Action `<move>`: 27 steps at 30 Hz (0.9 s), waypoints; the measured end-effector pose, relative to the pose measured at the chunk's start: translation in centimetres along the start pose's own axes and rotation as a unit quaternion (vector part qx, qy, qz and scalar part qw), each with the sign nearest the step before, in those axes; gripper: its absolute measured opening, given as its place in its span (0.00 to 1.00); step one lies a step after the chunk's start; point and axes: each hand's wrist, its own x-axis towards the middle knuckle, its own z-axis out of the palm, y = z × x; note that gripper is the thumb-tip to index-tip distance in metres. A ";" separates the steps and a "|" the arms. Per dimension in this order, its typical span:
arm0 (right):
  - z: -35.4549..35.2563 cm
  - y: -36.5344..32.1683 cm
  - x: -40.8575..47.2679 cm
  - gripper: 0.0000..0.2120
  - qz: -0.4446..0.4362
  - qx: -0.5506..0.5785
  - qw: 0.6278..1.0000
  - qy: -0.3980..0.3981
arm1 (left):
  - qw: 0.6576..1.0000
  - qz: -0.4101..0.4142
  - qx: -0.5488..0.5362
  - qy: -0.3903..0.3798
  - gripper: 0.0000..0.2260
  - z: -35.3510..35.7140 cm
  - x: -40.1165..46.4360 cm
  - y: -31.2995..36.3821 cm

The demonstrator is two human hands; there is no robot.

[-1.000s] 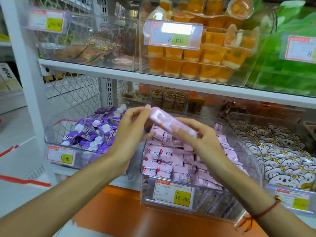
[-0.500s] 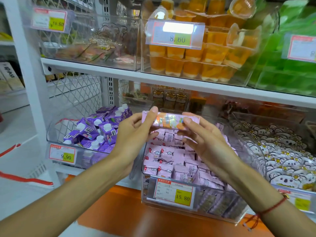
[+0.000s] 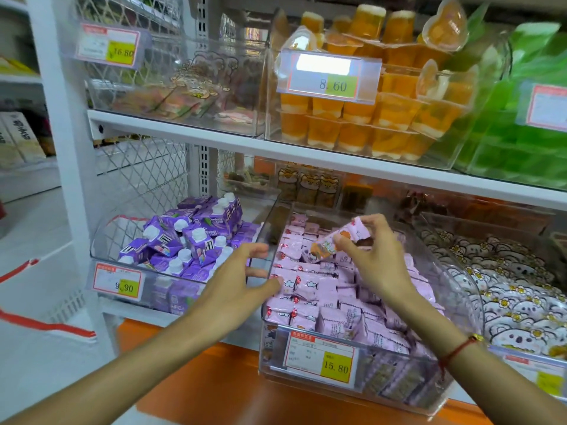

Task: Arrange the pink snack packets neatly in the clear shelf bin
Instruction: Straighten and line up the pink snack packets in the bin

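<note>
The green packs (image 3: 521,124) run off the right edge (their price tag (image 3: 549,107) too, its digits lost).

Two hands (image 3: 306,274), four price tags (image 3: 320,357)

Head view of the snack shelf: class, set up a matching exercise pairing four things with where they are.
Things:
1. purple cartons
2. orange jelly cups
3. held pink packet
4. left hand

Places:
A. upper shelf bin
B. in the right hand
C. bin left of the pink packets
D. at the clear bin's left edge

Pairs: 1-C, 2-A, 3-B, 4-D
</note>
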 end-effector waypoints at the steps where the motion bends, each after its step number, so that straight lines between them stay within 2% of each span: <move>1: -0.1 -0.3 0.5 0.13 -0.017 -0.041 0.999 -0.030 | 1.000 0.005 -0.001 -0.005 0.19 -0.1 0.0 0.0; 7: -1.3 -3.6 4.0 0.14 -0.077 -0.219 0.955 -0.187 | 0.999 0.028 0.040 0.008 0.13 -0.2 0.0 0.1; 10: 0.6 -3.7 4.4 0.13 -0.109 -0.301 0.912 -0.255 | 0.997 0.042 0.061 0.017 0.14 -0.1 -0.2 0.4; 12: 2.5 -2.6 3.7 0.15 -0.123 -0.340 0.897 -0.256 | 0.997 0.039 0.067 0.016 0.14 -0.2 -0.1 0.5; 15: 3.9 -1.0 2.4 0.22 -0.085 -0.298 0.934 -0.175 | 0.997 0.036 0.066 0.018 0.13 -0.3 0.0 0.5; 17: 3.6 -0.3 2.3 0.18 -0.067 -0.252 0.952 -0.158 | 0.997 0.035 0.067 0.016 0.13 -0.4 0.0 0.4; 20: 2.7 0.2 2.6 0.08 -0.080 -0.253 0.937 -0.227 | 0.997 0.032 0.071 0.015 0.13 -0.5 0.1 0.3; 24: 1.6 0.4 2.7 0.15 -0.075 -0.273 0.902 -0.327 | 0.997 0.033 0.066 0.022 0.10 -0.4 0.3 0.2; 27: 0.9 0.2 3.5 0.14 -0.027 -0.210 0.909 -0.360 | 0.998 0.032 0.057 0.026 0.09 -0.3 0.4 0.2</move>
